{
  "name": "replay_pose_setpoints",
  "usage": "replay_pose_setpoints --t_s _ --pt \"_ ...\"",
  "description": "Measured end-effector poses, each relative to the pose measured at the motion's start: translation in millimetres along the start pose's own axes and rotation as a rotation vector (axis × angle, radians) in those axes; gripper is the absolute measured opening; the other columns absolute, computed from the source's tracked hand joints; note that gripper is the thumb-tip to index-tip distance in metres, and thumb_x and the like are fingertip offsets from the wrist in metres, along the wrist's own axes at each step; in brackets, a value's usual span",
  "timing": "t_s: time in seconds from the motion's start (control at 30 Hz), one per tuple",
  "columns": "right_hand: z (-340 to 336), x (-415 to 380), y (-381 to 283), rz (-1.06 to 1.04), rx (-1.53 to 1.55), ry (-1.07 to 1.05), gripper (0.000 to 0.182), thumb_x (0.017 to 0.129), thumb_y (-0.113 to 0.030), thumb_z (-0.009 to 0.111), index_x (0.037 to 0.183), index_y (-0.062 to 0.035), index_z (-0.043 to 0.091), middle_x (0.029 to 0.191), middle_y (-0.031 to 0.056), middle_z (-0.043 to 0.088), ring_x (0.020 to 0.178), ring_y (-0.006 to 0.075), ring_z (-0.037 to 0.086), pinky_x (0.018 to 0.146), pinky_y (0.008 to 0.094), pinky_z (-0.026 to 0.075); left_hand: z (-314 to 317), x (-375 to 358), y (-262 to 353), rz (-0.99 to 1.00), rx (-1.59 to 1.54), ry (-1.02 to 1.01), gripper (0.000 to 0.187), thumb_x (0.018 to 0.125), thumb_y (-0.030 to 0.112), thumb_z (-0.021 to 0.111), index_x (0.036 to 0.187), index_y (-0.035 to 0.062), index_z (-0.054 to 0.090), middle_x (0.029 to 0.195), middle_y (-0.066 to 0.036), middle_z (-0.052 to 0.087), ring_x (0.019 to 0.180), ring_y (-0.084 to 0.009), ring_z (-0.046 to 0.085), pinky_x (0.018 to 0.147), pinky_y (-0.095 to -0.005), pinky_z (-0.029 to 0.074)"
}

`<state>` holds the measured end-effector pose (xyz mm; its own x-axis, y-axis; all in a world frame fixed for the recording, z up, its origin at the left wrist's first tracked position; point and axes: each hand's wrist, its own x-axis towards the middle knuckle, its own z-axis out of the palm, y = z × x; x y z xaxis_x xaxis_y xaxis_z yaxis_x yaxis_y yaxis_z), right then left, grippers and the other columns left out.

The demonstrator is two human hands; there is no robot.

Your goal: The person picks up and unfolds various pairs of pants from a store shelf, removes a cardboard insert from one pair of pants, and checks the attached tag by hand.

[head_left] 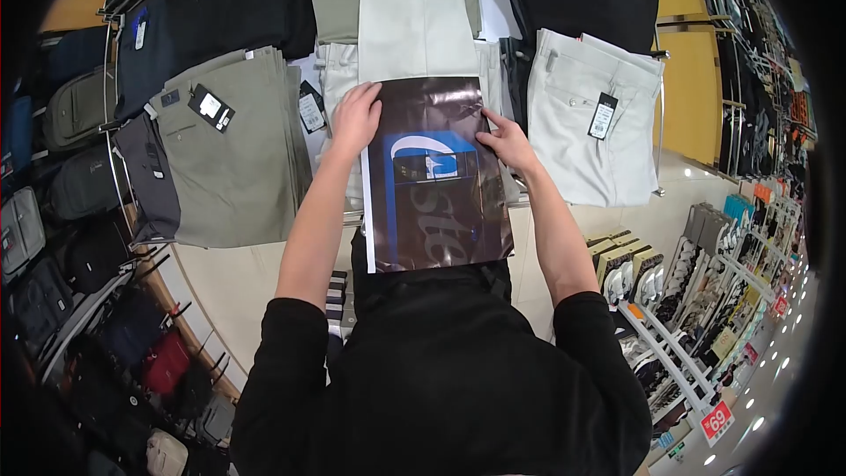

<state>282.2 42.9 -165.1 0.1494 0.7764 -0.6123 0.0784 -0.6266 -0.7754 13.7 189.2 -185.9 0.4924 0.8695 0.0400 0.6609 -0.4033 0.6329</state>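
A glossy dark brown printed sheet (449, 238) with a blue and white design lies over pale trousers (419, 13), which reach out beyond its top edge. A white strip runs down its left side. My left hand (357, 119) grips the upper left corner, fingers together and thumb by the edge. At the upper right edge, my right hand (509, 141) holds the sheet between thumb and fingers. The lower end of the sheet rests close to my black clothing. What lies behind the sheet is hidden.
Folded olive trousers (225, 176) with a black tag lie on the left. Light grey trousers (595, 137) with a tag are at the right. Dark trousers (220, 13) lie farther back. Bags (167, 357) hang at far left; racks of packaged goods (705, 282) stand at right.
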Motion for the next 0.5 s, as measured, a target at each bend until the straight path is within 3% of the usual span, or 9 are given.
replay_pose_setpoints --t_s 0.07,0.17,0.3,0.37,0.4,0.47,0.5 --pt "-5.4 4.6 -2.4 0.017 -0.029 -0.033 0.063 0.080 -0.007 0.061 0.136 0.0004 0.035 0.063 0.0018 0.059 0.055 0.0060 0.050 0.053 0.0233 0.041 14.9 3.9 -6.4 -0.001 0.016 -0.068 0.032 0.082 0.014 0.056 0.112 0.0011 0.058 0.117 -0.019 0.055 0.110 -0.0352 0.050 0.095 -0.0393 0.039" --pt "-6.5 1.1 -12.7 0.064 -0.022 -0.082 0.067 0.080 -0.010 0.062 0.139 -0.0006 0.031 0.063 0.0032 0.060 0.057 0.0063 0.052 0.055 0.0245 0.042 23.4 -1.0 -5.6 0.004 0.089 0.035 0.027 0.079 0.009 0.057 0.105 0.0013 0.062 0.112 -0.015 0.057 0.107 -0.0311 0.050 0.092 -0.0396 0.041" --pt "-5.4 5.5 -7.4 0.041 -0.090 -0.033 0.062 0.080 -0.014 0.062 0.136 -0.0034 0.037 0.063 0.0071 0.062 0.055 0.0111 0.054 0.058 0.0273 0.044 24.4 1.2 -2.8 0.013 0.125 0.052 0.026 0.080 0.008 0.056 0.104 0.0010 0.062 0.112 -0.014 0.056 0.108 -0.0310 0.050 0.091 -0.0394 0.041" --pt "-6.4 7.7 -10.6 -0.005 -0.446 0.078 0.052 0.080 -0.020 0.063 0.128 -0.0064 0.049 0.070 0.0120 0.064 0.059 0.0205 0.059 0.063 0.0322 0.047 28.4 6.0 -7.4 -0.029 0.058 0.055 0.024 0.080 0.007 0.056 0.102 0.0017 0.064 0.110 -0.015 0.057 0.107 -0.0308 0.050 0.091 -0.0383 0.041" --pt "-6.8 12.4 -5.2 -0.006 -0.444 0.077 0.052 0.080 -0.020 0.063 0.128 -0.0064 0.049 0.070 0.0120 0.064 0.059 0.0205 0.059 0.063 0.0322 0.047 30.0 7.9 -10.1 -0.029 0.060 0.055 0.024 0.080 0.007 0.056 0.102 0.0017 0.064 0.110 -0.015 0.057 0.107 -0.0308 0.050 0.091 -0.0383 0.041" --pt "-4.3 20.9 -1.8 -0.205 -0.525 0.259 0.042 0.078 -0.025 0.065 0.116 -0.0069 0.059 0.079 0.0134 0.064 0.066 0.0274 0.061 0.065 0.0368 0.048 29.5 13.5 -12.1 -0.067 0.050 0.011 0.021 0.080 0.005 0.056 0.099 0.0026 0.066 0.108 -0.014 0.058 0.105 -0.0305 0.051 0.090 -0.0371 0.042" --pt "-5.1 26.0 -0.9 -0.205 -0.590 0.285 0.037 0.077 -0.026 0.066 0.107 -0.0049 0.062 0.087 0.0127 0.062 0.078 0.0281 0.061 0.070 0.0386 0.048 29.4 15.9 -12.5 -0.064 0.054 0.011 0.021 0.080 0.005 0.056 0.099 0.0026 0.066 0.108 -0.014 0.058 0.105 -0.0305 0.051 0.090 -0.0371 0.042"
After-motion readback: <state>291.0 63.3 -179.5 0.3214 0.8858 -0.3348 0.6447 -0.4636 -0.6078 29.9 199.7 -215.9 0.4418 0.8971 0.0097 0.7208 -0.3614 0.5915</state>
